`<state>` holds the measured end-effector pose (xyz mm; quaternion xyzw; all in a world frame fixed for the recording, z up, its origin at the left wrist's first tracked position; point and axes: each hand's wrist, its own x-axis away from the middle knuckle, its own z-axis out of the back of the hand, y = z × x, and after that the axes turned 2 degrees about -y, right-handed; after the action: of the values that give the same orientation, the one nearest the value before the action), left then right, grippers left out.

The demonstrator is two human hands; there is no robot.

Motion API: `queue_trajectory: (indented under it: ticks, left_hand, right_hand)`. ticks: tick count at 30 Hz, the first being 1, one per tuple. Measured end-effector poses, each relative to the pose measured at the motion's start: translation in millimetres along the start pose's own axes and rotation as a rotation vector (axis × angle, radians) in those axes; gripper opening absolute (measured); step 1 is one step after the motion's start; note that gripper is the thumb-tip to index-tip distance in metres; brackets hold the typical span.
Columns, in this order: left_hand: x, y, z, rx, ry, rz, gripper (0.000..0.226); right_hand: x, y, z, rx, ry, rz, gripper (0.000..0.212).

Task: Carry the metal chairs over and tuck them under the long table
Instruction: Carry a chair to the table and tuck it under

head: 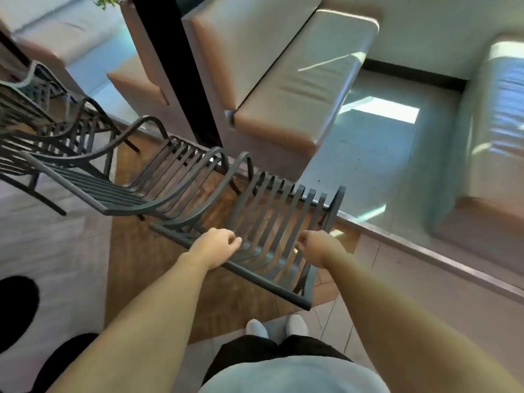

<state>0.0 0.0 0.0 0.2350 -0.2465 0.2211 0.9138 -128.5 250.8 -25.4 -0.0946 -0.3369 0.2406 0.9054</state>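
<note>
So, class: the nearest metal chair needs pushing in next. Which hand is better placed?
Left, marginally. The left hand lies over the nearest chair top rail; the right hand hovers over the slats.
</note>
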Motion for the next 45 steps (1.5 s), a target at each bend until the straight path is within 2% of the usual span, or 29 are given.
queue_trajectory:
  ticks: [4,8,12,15,18,20,24,26,32,45]
  left_hand:
    - [-0.9,-19.2,-10.1,-0.015,0.02,0.019,0.034]
    - [-8.0,-40.0,-13.1,-0.038,0.015,-0.053,0.039]
    - [-24.6,-83.7,2.6,-0.126,-0.083,-0.088,0.065]
    - [-37.8,-113.4,18.9,-0.221,-0.197,-0.16,0.09]
    - [-50.7,-137.3,28.0,-0.328,-0.279,-0.255,0.099]
    - [-60.7,-151.8,30.3,-0.419,-0.271,-0.304,0.09]
    - [-84.4,-168.2,30.7,-0.532,-0.237,-0.331,0.059]
    - [-93.7,-171.3,29.2,-0.56,-0.247,-0.3,0.05]
    - [-102.7,-179.1,20.0,-0.645,-0.182,-0.291,0.044]
    - [-79.4,-172.9,-4.0,-0.597,-0.124,-0.295,0.051]
  right_hand:
    - [-2.8,-8.4,-14.9,0.043,-0.093,-0.006,0.037]
    - [-4.5,-15.7,-31.6,0.09,-0.188,-0.034,0.043]
    - [-9.1,-38.9,-62.2,0.019,-0.247,-0.076,0.059]
    - [-2.7,-61.3,-96.8,-0.134,-0.288,-0.121,0.085]
    - [0.1,-81.3,-128.9,-0.147,-0.213,-0.18,0.108]
    - [-3.6,-88.3,-138.3,-0.073,-0.139,-0.215,0.098]
    - [-9.1,-88.6,-146.3,-0.068,-0.075,-0.274,0.044]
    - [-11.5,-89.9,-150.0,-0.042,-0.03,-0.302,0.032]
    - [-14.7,-92.4,-161.4,0.039,0.068,-0.323,0.029]
    - [3.2,-68.7,-163.9,0.001,0.047,-0.239,0.03]
